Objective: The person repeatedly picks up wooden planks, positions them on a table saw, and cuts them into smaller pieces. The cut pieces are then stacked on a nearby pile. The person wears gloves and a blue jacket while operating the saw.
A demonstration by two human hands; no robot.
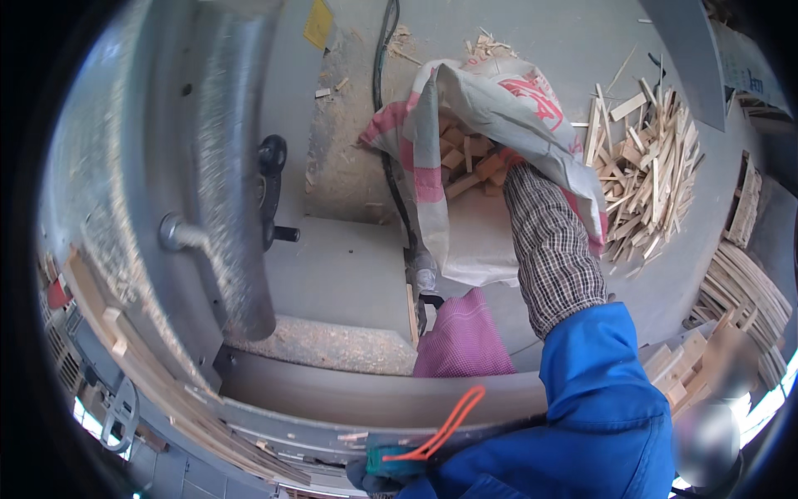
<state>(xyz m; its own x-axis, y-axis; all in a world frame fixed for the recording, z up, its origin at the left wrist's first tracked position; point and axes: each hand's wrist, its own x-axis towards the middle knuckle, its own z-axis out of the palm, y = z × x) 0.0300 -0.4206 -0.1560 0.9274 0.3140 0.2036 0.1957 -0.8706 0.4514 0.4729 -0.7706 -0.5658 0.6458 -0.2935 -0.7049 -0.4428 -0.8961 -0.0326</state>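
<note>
My right arm, in a blue sleeve with a checked sleeve cover, reaches into a white woven sack (478, 237) with red and pink print. Inside the sack lie several small wood blocks (465, 158). My right hand (510, 158) is at these blocks, mostly hidden by the sack's folded rim, so its fingers do not show clearly. Low in the picture, my left hand (374, 476), in a dark grey and teal glove, is at the metal machine edge (332, 432). Its fingers are largely hidden. An orange cord loop (453, 424) hangs just above it.
Thin wood offcuts (652, 179) are heaped right of the sack. A black cable (382, 100) runs along its left side. A machine with a black crank handle (270, 191) stands at left, dusted with sawdust. A purple cloth (465, 337) lies below the sack; wood blocks (686, 366) sit lower right.
</note>
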